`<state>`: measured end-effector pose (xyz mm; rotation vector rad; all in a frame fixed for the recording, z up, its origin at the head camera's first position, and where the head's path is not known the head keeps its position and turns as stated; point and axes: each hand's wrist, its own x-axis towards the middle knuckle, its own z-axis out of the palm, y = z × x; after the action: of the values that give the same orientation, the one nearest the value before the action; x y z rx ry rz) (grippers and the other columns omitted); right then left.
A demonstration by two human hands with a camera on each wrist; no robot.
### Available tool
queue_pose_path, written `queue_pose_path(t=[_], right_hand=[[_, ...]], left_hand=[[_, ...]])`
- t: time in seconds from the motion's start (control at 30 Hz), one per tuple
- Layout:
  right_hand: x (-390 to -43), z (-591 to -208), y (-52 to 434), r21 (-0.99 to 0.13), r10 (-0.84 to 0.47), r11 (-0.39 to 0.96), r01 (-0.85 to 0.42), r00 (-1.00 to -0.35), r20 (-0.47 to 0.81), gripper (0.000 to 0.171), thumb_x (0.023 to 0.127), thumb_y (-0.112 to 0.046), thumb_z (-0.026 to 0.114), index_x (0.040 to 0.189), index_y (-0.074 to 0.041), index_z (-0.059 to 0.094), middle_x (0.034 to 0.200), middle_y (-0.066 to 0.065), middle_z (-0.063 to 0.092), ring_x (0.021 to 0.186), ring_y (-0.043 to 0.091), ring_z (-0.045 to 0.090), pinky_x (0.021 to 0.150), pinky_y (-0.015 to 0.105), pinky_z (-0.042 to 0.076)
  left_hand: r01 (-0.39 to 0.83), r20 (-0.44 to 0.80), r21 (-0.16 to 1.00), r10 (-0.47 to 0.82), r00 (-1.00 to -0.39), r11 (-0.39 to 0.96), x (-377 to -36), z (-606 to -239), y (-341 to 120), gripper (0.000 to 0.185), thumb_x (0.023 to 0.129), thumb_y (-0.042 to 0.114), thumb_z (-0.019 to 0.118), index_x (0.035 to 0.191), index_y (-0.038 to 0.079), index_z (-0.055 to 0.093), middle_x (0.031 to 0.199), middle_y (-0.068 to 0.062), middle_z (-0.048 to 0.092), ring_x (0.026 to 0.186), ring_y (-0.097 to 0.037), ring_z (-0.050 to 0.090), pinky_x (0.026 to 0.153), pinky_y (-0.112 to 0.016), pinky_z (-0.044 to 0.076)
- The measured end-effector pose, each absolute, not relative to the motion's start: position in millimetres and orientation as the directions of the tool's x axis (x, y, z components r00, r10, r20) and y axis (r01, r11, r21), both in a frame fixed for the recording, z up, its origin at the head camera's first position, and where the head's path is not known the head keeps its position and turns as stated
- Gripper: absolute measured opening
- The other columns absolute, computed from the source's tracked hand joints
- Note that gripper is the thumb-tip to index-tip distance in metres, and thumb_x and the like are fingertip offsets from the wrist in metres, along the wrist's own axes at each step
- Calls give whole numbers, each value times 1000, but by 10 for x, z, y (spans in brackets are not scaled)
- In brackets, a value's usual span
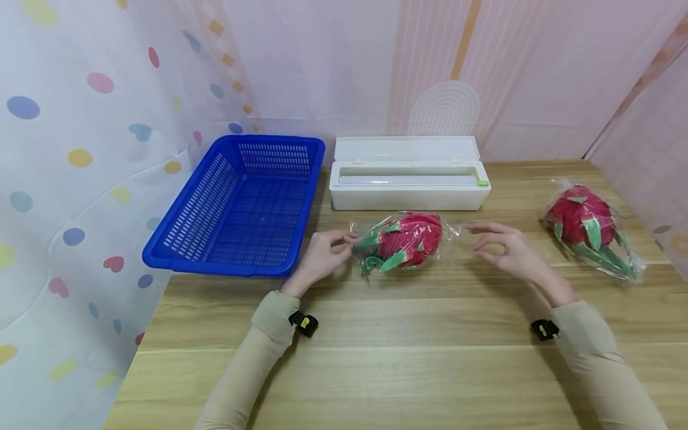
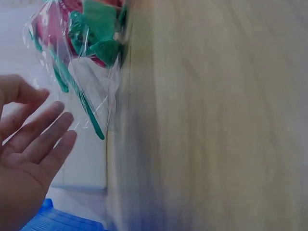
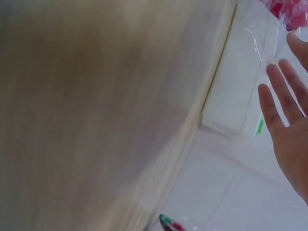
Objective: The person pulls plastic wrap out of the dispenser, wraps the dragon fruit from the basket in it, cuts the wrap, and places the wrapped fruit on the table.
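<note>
Currently, centre: red dragon fruit with green scales, loosely wrapped in clear film (image 1: 403,243), lies on wooden table (image 1: 408,358).
Left hand (image 1: 321,255): pinches film's left end.
Right hand (image 1: 507,249): fingers spread, just off right end.
Progress: wrapped second dragon fruit (image 1: 586,230) lies far right; blue plastic basket (image 1: 236,206) holds nothing.

Two wrapped dragon fruits (image 1: 404,242) (image 1: 583,222), one blue basket (image 1: 183,239), one white wrap dispenser (image 1: 408,194), two hands (image 1: 322,257) (image 1: 507,248).
</note>
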<state>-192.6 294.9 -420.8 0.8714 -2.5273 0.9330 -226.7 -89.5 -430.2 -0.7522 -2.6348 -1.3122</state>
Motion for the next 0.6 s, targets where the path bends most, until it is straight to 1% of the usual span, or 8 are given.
queue_pose_path(t=[0.07, 0.1, 0.2, 0.27, 0.33, 0.43, 0.53, 0.6], right_hand=[[-1920, -4212, 2904, -475, -453, 607, -638, -768, 452, 22, 66, 11, 75, 77, -8, 71, 124, 23, 60, 111, 41, 56, 104, 5, 26], [-1920, -4212, 2883, -477, -460, 609, -634, -772, 439, 21, 67, 9, 76, 78, -9, 71, 127, 23, 58, 113, 43, 54, 106, 7, 26], [-1926, -4206, 2820, -503, -475, 613, -609, -793, 382, 19, 69, 1, 79, 80, -12, 72, 132, 21, 56, 119, 43, 52, 110, 28, 37], [-1943, -4201, 2776, -521, -486, 618, -589, -807, 337, 17, 69, -4, 81, 80, -12, 70, 133, 20, 56, 120, 41, 53, 107, 44, 41], [-1966, -4197, 2719, -531, -496, 627, -570, -818, 293, 19, 68, -9, 82, 80, -11, 68, 130, 21, 58, 118, 41, 55, 100, 55, 43], [-2009, -4192, 2617, -528, -505, 652, -545, -831, 234, 28, 66, -12, 84, 83, -8, 63, 124, 22, 61, 113, 41, 58, 97, 56, 46], [-2051, -4185, 2502, -520, -506, 676, -522, -842, 187, 36, 66, -13, 85, 92, -6, 62, 113, 18, 66, 109, 39, 61, 95, 53, 49], [-2075, -4185, 2443, -516, -503, 687, -511, -847, 169, 41, 65, -13, 85, 99, -5, 62, 107, 14, 68, 106, 37, 63, 94, 51, 51]], left_hand=[[527, 304, 662, 451, -839, 533, -2243, -4292, -884, 13, 82, -1, 62, 90, -1, 71, 111, -16, 70, 109, -32, 65, 92, -39, 54], [548, 302, 633, 478, -825, 547, -2233, -4289, -879, 11, 83, 2, 64, 91, 0, 71, 113, -16, 70, 110, -32, 64, 92, -40, 54], [583, 274, 563, 532, -801, 586, -2214, -4277, -869, 17, 83, 16, 73, 94, 4, 72, 117, -13, 68, 110, -30, 64, 91, -40, 54], [593, 255, 530, 553, -793, 606, -2208, -4267, -863, 27, 77, 23, 79, 96, 5, 71, 119, -13, 67, 111, -30, 64, 92, -40, 54], [602, 238, 500, 569, -787, 623, -2211, -4254, -854, 36, 70, 25, 84, 97, 6, 70, 120, -13, 67, 112, -30, 63, 93, -39, 53], [619, 234, 458, 586, -776, 638, -2223, -4235, -834, 40, 64, 21, 87, 97, 7, 69, 119, -14, 67, 112, -30, 63, 94, -37, 53], [640, 266, 419, 587, -765, 644, -2246, -4230, -815, 39, 61, 20, 88, 92, 6, 69, 108, -10, 70, 102, -26, 67, 87, -33, 56], [653, 304, 386, 579, -757, 651, -2263, -4238, -807, 32, 62, 19, 87, 87, 6, 70, 100, -8, 72, 95, -23, 69, 82, -31, 57]])
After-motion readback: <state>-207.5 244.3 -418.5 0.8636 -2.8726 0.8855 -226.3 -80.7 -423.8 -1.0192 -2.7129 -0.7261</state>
